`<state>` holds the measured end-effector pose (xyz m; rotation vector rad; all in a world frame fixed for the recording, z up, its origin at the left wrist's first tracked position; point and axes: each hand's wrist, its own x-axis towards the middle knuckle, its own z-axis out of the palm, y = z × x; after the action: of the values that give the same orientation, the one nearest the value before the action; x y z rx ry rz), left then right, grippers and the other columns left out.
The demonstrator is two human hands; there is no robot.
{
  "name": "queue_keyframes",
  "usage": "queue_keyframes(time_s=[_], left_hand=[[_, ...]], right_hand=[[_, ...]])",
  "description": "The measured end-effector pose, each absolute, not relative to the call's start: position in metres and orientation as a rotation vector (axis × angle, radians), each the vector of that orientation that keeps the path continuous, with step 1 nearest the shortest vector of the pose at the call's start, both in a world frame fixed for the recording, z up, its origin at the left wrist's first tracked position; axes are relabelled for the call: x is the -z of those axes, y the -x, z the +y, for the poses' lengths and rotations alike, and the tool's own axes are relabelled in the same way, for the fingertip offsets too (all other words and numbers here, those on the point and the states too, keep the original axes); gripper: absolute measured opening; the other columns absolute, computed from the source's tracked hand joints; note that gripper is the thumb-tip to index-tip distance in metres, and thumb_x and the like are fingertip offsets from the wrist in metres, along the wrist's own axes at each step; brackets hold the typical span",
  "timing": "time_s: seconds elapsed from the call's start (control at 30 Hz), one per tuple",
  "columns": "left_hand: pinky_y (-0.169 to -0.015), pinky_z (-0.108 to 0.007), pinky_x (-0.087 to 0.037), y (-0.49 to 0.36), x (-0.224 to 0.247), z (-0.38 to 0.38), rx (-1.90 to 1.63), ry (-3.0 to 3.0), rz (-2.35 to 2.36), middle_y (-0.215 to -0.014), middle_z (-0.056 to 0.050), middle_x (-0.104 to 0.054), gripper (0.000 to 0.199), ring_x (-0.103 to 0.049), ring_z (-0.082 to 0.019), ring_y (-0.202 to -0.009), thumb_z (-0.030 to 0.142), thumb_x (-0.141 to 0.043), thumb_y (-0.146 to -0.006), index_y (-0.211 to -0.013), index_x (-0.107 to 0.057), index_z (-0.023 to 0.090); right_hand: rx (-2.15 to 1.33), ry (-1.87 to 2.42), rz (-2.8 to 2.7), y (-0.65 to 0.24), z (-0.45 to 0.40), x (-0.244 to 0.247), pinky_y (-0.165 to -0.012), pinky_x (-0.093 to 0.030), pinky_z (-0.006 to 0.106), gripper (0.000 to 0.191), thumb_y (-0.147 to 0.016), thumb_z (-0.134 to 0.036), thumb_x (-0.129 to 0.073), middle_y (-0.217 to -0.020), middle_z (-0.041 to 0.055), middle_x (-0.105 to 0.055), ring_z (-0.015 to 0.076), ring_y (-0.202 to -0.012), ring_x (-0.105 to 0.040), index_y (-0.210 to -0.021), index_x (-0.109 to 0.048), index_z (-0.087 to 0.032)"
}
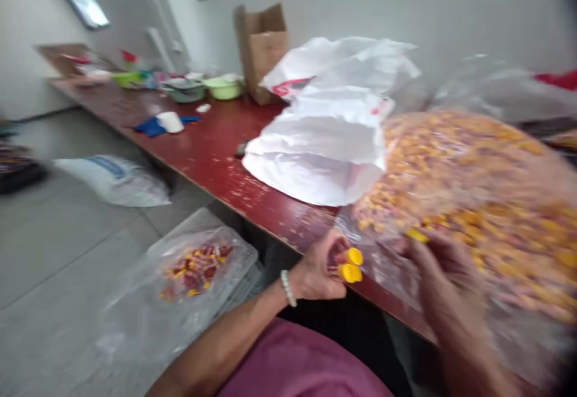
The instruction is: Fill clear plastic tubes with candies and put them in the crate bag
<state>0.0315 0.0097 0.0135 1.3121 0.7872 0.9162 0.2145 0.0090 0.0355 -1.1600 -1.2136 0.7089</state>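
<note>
My left hand, with a pale beaded bracelet at the wrist, is closed around a couple of small tubes with round yellow caps. These caps stick out past the fingers, at the table's front edge. To the right, my right hand is blurred by motion. Its thumb and finger pinch a small piece with a yellow cap; the rest of that piece is hidden. Right beside this hand lies a large clear plastic bag full of many small yellow-capped pieces.
White plastic bags lie on the long red table. Behind them stand a cardboard box and basins. Below left, a crate bears an open clear bag with yellow-capped tubes. A white sack lies on the floor.
</note>
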Motion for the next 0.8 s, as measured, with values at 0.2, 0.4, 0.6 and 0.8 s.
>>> queue_keyframes(time_s=[0.2, 0.4, 0.6, 0.8], left_hand=[[-0.069, -0.025, -0.043, -0.029, -0.023, -0.002, -0.94, -1.736, 0.809, -0.094, -0.001, -0.053, 0.066, -0.051, -0.013, -0.078, 0.003, -0.056, -0.051, -0.114, -0.04, 0.018], [-0.067, -0.025, -0.042, -0.028, -0.021, -0.004, -0.96, -1.818, 0.829, -0.09, 0.001, -0.052, 0.066, -0.049, -0.012, -0.074, 0.003, -0.054, -0.052, -0.114, -0.039, 0.017], [-0.064, -0.024, -0.041, -0.028, -0.015, -0.002, -0.946, -1.805, 0.823, -0.087, 0.001, -0.051, 0.06, -0.048, -0.012, -0.072, 0.001, -0.052, -0.051, -0.107, -0.04, 0.017], [-0.061, -0.022, -0.037, -0.025, -0.011, -0.001, -0.928, -1.679, 0.82, -0.084, 0.002, -0.047, 0.059, -0.043, -0.009, -0.07, 0.0, -0.052, -0.05, -0.106, -0.041, 0.017]], right_hand=[[-0.782, 1.102, -1.467, -0.191, -0.001, -0.04, -0.068, -0.05, 0.028, 0.019, -0.085, -0.031, -0.06, -0.087, 0.0017, -0.063, 0.0132, -0.074, -0.06, -0.102, -0.059, -0.023], [-0.47, 1.023, -1.841, -0.2, -0.007, -0.042, -0.083, -0.047, 0.034, 0.014, -0.09, -0.023, -0.052, -0.097, 0.0034, -0.064, 0.0167, -0.091, -0.058, -0.098, -0.062, -0.024], [-0.517, 1.044, -2.075, -0.205, -0.01, -0.04, -0.099, -0.038, 0.042, 0.027, -0.095, -0.026, -0.039, -0.124, 0.0044, -0.054, 0.0195, -0.114, -0.049, -0.11, -0.061, -0.028], [-0.9, 1.037, -1.985, -0.209, -0.003, -0.043, -0.103, -0.038, 0.041, 0.032, -0.096, -0.036, -0.035, -0.134, 0.004, -0.047, 0.0209, -0.123, -0.045, -0.113, -0.06, -0.028]])
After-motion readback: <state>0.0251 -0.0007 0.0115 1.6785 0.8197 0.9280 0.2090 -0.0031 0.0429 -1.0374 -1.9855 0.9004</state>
